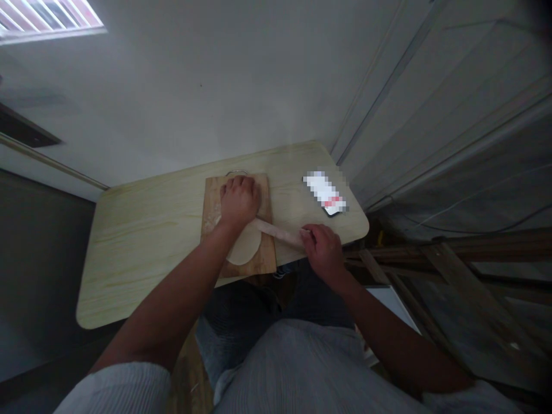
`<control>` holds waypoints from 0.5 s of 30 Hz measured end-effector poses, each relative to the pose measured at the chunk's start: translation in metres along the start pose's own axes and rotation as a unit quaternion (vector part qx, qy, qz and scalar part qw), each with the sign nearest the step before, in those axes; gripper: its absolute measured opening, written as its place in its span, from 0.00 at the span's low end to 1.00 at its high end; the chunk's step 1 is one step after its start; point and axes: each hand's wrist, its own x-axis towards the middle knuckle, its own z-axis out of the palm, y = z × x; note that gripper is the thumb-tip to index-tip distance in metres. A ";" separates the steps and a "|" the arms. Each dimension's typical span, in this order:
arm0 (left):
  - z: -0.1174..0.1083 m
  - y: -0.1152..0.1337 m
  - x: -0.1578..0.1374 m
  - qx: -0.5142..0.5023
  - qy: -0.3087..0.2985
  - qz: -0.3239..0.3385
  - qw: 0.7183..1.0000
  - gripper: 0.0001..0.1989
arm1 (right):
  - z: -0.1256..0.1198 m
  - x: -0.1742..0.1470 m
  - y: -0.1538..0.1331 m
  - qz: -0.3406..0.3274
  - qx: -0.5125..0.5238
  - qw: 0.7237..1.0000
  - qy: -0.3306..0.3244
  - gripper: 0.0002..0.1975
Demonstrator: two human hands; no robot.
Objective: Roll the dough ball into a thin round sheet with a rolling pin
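Note:
A flat round of pale dough (245, 246) lies on a wooden cutting board (268, 253), partly covered by my left hand and forearm. My left hand (240, 200) bends its fingers over the upper part of the board. From under that palm a thin pale rolling pin (279, 232) slants down to the right, past the board's edge. My right hand (323, 250) is closed around its outer end, near the front edge of the table. The left end of the pin is hidden beneath my left hand.
The board lies on a light wood-grain table (142, 241) against a white wall. A phone (323, 192) with a lit, blurred screen rests on the right. A metal handle (237, 172) sticks out behind the board. Wooden framing (466, 270) stands beyond the table's right end.

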 end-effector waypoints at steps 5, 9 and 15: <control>0.005 0.003 0.010 0.006 0.001 -0.007 1.000 0.21 | -0.001 0.007 0.003 0.008 0.008 1.000 0.011 0.18; 0.006 0.004 0.009 -0.003 0.000 -0.005 1.000 0.21 | -0.002 0.007 0.003 0.010 -0.005 1.000 -0.002 0.18; 0.000 -0.001 -0.004 -0.011 0.008 -0.006 1.000 0.22 | -0.004 -0.004 -0.003 -0.001 -0.026 0.999 -0.024 0.19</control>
